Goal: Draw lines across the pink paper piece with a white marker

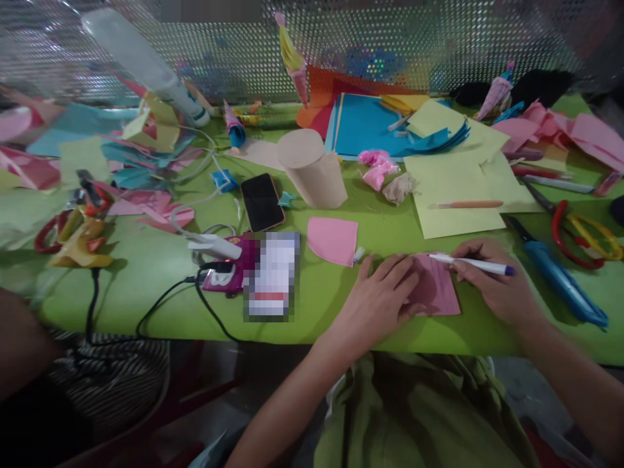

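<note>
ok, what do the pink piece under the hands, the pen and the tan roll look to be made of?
Pink piece: thin matte paper, going by its flat lie and straight cut edges. The left hand presses on it.
Pen, held in the right hand: smooth white barrel with a dark cap, probably plastic.
Tan roll: matte, fibrous-looking, likely paper or tissue wound in a cylinder.

Pink paper [441,289], white pen [475,264], green table [146,266], blue cutter [560,279]
</note>
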Tool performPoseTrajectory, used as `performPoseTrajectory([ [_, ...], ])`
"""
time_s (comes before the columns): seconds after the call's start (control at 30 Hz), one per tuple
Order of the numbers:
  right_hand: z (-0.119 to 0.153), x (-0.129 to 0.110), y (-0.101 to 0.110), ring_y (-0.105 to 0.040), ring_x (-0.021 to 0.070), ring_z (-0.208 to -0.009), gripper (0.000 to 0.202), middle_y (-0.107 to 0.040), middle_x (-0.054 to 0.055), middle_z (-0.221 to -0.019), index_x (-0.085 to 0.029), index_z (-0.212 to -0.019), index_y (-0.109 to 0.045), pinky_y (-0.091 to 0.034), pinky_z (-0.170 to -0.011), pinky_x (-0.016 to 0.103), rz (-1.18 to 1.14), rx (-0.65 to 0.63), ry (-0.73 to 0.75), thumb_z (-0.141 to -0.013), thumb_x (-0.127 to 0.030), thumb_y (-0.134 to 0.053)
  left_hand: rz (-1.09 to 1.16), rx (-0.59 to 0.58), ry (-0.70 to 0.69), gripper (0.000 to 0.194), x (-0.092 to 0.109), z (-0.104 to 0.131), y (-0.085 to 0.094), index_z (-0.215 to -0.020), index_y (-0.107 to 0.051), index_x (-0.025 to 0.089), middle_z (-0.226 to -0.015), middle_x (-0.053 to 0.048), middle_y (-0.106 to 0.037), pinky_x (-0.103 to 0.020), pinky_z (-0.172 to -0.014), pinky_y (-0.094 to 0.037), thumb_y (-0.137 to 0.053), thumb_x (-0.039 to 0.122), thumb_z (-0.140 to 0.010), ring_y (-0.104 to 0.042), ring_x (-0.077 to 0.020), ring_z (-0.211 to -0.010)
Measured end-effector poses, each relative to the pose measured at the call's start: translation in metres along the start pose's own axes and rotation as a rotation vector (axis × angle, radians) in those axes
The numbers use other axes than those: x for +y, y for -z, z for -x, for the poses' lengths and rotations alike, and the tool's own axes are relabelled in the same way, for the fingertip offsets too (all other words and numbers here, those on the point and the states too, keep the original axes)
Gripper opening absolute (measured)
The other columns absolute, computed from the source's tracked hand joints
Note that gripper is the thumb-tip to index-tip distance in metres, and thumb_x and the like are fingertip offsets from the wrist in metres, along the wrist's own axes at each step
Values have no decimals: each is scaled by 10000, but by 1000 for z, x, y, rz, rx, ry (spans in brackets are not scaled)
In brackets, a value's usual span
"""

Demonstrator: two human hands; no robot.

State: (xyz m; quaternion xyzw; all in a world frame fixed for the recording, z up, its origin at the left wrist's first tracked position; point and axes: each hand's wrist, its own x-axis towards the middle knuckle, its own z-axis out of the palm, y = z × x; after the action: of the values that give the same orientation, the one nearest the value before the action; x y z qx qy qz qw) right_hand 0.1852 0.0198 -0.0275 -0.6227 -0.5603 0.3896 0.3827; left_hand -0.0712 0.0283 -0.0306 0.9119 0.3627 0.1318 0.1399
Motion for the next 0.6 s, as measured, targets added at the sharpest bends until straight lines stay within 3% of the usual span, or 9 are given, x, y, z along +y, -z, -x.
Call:
performPoseTrajectory([
  [0.27,-6,2,-2,-645,190,-811,240,-689,8,-891,-262,-994,-685,-515,-707,320,6,-6,-16,-938,-489,-737,40,26,22,455,-1,2,-1,-1393,-591,193,-1595,-111,-575,-613,-1255,-304,-539,517,-1078,-496,-280,-1489],
  [0.43,-7,2,-2,-655,196,-829,248,-700,14,-908,-261,-1002,-693,-519,-717,323,22,-8,9,-938,-495,-739,24,16,19,353,-2,1,-2,-1360,-617,208,-1593,-114,-576,-616,-1247,-316,-594,402,-1066,-511,-288,-1479],
  [0.6,-7,-4,-2,-646,193,-799,246,-697,11,-881,-260,-980,-691,-513,-702,320,69,-18,39,-943,-501,-725,15,14,10,363,-2,2,-2,-1374,-603,211,-1615,-102,-554,-628,-1244,-315,-609,387,-1056,-488,-285,-1493],
])
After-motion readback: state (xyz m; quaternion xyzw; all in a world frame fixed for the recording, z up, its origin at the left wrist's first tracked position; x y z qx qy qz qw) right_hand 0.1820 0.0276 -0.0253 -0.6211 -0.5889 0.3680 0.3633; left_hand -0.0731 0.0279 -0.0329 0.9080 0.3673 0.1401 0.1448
